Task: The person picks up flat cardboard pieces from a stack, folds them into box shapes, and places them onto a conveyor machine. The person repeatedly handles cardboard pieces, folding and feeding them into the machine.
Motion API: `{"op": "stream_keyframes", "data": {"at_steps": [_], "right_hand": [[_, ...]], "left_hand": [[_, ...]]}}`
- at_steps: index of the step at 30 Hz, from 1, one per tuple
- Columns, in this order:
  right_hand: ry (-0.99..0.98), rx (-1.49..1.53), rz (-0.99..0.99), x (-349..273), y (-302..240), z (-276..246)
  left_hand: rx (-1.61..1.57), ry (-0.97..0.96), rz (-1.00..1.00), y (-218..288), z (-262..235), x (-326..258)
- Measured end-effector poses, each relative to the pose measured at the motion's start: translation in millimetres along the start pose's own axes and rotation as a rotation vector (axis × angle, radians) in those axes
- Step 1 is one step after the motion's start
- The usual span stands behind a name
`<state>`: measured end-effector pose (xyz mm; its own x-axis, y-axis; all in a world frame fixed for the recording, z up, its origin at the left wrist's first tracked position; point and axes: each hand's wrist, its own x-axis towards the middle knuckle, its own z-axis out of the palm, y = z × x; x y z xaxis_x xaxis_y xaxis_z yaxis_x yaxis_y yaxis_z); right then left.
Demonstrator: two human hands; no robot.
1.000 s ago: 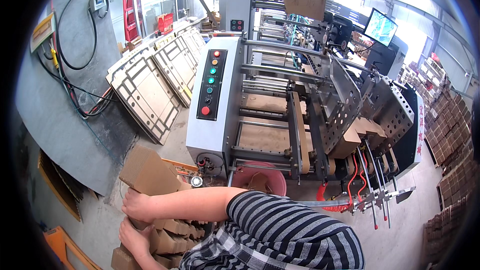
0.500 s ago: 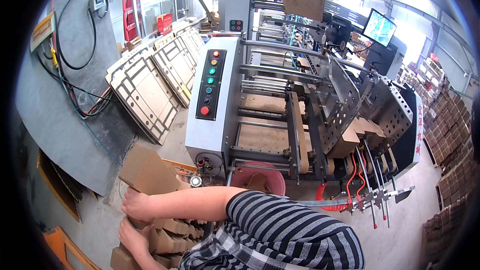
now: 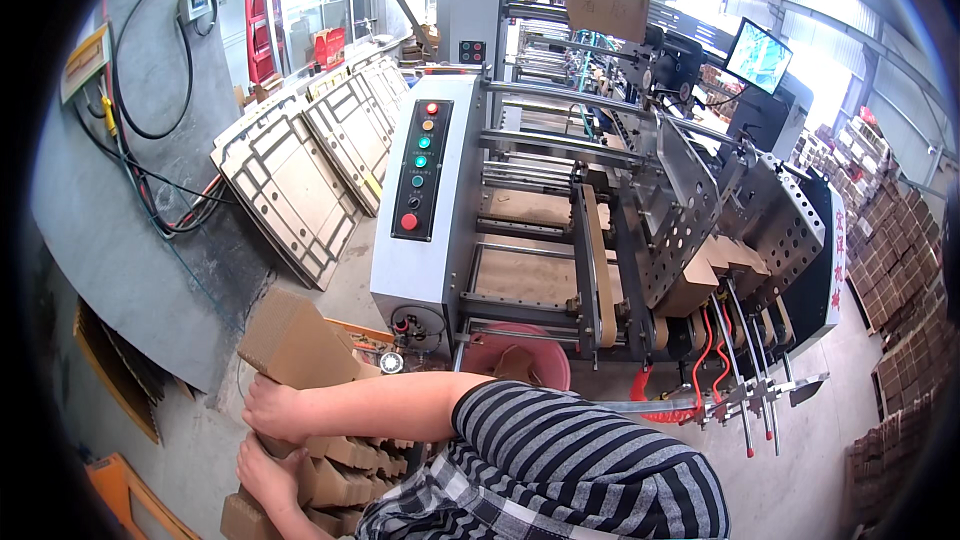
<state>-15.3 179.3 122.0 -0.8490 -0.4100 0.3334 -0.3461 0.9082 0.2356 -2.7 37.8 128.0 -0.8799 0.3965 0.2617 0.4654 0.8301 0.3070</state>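
Cardboard stack (image 3: 290, 340), right fingers (image 3: 257, 395) curled, touching it

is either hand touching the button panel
No, the right hand and left hand are at the cardboard, apart from the button panel.

A corrugated cardboard bundle (image 3: 292, 340) was touched along its near edge by the right hand (image 3: 277, 410); the left hand (image 3: 267, 472) was placed close beside.
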Motion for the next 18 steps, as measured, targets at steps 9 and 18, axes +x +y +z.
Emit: {"op": "stream_keyframes", "data": {"at_steps": [9,18], "right_hand": [[-0.008,-0.006,-0.016,0.0,0.8,-0.9],[0.007,0.034,-0.005,0.8,1.5,-1.7]], "left_hand": [[0.012,-0.023,-0.014,2.7,-3.3,-0.1],[-0.007,0.009,-0.009,2.1,-1.1,0.2]]}}
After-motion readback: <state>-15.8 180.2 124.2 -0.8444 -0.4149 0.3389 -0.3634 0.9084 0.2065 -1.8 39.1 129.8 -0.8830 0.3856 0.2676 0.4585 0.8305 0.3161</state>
